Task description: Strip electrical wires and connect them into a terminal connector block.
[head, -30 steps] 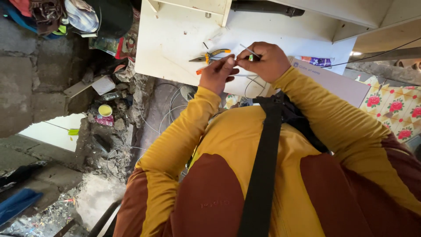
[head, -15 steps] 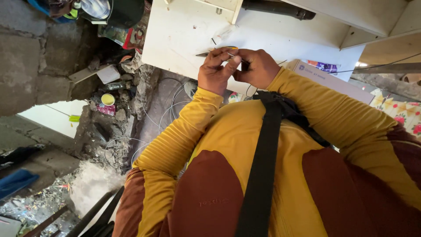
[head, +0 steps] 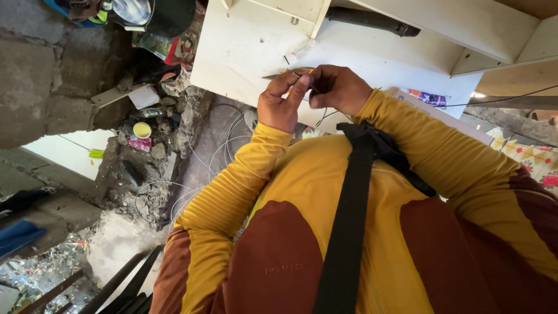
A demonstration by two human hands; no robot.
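Both my hands are raised in front of my chest, over a white board [head: 244, 52]. My left hand [head: 282, 104] is closed around small pliers [head: 273, 75]; their grey tip pokes out to the left and a bit of orange handle shows by the fingers. My right hand [head: 340, 87] touches the left one and pinches a thin dark wire [head: 321, 116] that hangs down between the hands. The fingers hide the spot where pliers and wire meet.
A black pipe [head: 372, 20] lies on the white shelving [head: 494, 35] above. Loops of thin wire [head: 224, 145] lie on the ground at the left, beside rubble and a yellow lid [head: 141, 129]. A floral cloth [head: 537, 163] is at the right, and a black strap [head: 349, 221] crosses my chest.
My hands have come close together, and the pliers, earlier mostly in view, are now largely covered by my left fingers. The camera has moved in slightly.
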